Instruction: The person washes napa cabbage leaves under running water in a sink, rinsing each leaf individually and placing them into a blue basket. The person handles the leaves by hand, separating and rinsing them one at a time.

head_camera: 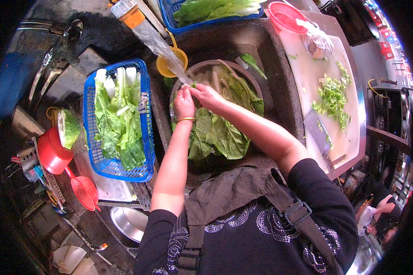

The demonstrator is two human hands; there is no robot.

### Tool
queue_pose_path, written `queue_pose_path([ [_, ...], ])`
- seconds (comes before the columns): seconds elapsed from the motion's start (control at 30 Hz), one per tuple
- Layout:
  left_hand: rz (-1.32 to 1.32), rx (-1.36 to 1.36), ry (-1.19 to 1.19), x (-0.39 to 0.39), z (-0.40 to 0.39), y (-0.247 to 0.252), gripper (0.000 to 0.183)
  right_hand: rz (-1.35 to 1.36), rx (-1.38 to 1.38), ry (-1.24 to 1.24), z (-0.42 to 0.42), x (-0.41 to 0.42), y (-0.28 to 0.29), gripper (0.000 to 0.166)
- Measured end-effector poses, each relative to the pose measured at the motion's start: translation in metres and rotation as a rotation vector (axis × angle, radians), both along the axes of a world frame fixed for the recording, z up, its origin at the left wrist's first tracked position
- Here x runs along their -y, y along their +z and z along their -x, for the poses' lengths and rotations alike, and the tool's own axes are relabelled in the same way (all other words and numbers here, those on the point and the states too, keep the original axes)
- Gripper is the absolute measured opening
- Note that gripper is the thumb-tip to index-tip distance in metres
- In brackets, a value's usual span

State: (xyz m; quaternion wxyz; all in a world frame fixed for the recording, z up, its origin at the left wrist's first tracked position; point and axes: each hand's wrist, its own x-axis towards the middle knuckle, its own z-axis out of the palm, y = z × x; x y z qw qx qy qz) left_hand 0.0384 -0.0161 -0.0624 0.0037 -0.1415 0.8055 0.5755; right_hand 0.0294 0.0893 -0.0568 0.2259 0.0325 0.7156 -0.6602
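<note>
Over a round basin (258, 82) of leafy greens (227, 134) in the stone sink, my left hand (184, 103) and my right hand (206, 96) meet at the fingertips. A small pale and green piece, perhaps a leaf stalk, is pinched between them. Water (158, 48) falls from a clear plastic tube onto or just beside the fingers. Some of the greens lie under water in the basin; others hang over its near side. Left of the sink stands a blue plastic basket (149, 130) holding long leaves with white stalks (118, 103).
On the right, a white cutting board (296, 58) carries chopped greens (332, 98), a cleaver (318, 134) and a plastic bag (316, 43). A yellow strainer (161, 65) is behind my hands. Red dippers (55, 151) stand at left. Another person (385, 206) is at far right.
</note>
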Motion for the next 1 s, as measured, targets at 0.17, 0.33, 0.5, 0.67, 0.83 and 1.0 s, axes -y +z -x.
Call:
queue_pose_path([
  [0.17,0.687,-0.164,0.123,0.046,0.004,-0.018,0.032,-0.011,0.137,-0.022,0.01,-0.009,-0.01,0.014],
  [0.33,1.025,0.04,-0.106,0.034,-0.026,-0.045,0.044,-0.242,0.058,-0.349,0.013,-0.033,-0.029,0.042],
  [0.5,0.885,0.035,-0.026,0.057,-0.028,-0.054,0.031,-0.899,-0.145,-0.041,0.0,-0.07,-0.001,0.04],
  [0.67,0.222,-0.121,-0.011,0.041,-0.023,-0.041,0.019,-0.979,-0.073,0.262,-0.045,-0.092,-0.024,0.039],
  [0.83,-0.936,0.278,0.002,0.01,-0.006,0.023,0.024,-0.68,-0.293,0.001,-0.05,-0.094,-0.027,0.031],
  [1.0,-1.01,0.279,-0.021,0.013,0.0,0.006,0.017,0.238,0.087,-0.25,-0.03,-0.089,-0.002,0.02],
])
